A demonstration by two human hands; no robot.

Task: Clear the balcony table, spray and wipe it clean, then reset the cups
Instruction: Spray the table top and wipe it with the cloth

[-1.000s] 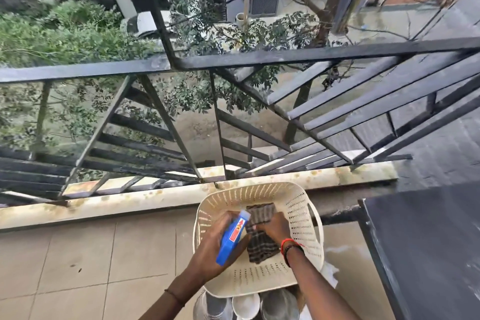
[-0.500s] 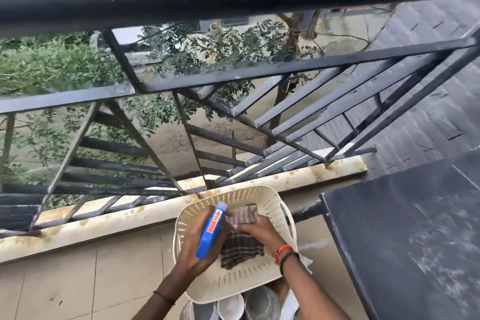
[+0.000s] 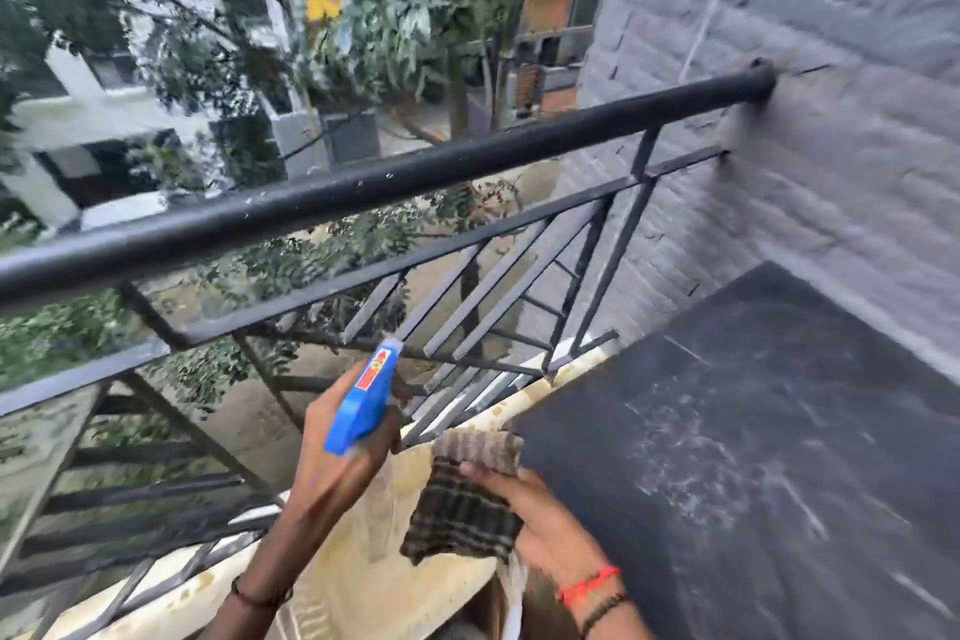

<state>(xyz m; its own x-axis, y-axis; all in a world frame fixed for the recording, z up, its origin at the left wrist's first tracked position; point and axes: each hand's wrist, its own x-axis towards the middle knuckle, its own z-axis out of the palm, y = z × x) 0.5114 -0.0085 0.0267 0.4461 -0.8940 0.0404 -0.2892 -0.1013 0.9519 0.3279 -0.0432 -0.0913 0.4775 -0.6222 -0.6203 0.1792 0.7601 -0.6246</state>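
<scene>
The left forearm [image 3: 291, 535] rises from the bottom edge of the view, slanting up and to the right, with a thin dark band [image 3: 260, 597] at the wrist. The left hand [image 3: 353, 442] is raised, its fingers curled round a blue spray bottle [image 3: 366, 395]. The right forearm [image 3: 618, 626] comes in lower, with an orange thread [image 3: 587, 582] and a dark beaded band [image 3: 605, 607] at the wrist. The right hand [image 3: 545, 522] pinches a checked cloth [image 3: 460, 509], thumb laid across its upper part. The two hands are close together but apart.
</scene>
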